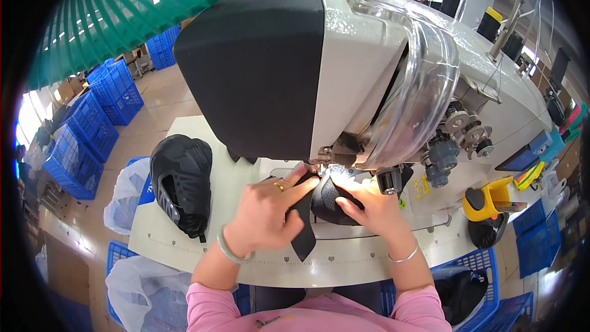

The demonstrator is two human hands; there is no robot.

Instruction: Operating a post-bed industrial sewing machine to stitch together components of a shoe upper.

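Under the needle area of a large sewing machine (369, 74), both my hands work on black shoe-upper material. My left hand (261, 212), with a ring and a bangle, presses its forefinger across a black fabric strip (303, 230). Its thumb lies beside the strip, whose pointed end hangs toward me. With my right hand (375, 206) I grip the rounded black shoe upper (332, 203), thumb on the near side and fingers behind it. Bright light falls by the needle; the exact stitching point is hidden by fingertips and machine parts.
A finished-looking black shoe upper (180, 184) lies left on the pale table (215, 252). At right stand a yellow holder (488, 200) and thread-tension knobs (442, 157). Blue crates (74, 160) line the left floor; bagged crates flank my seat. A green slatted cover (135, 15) hangs upper left.
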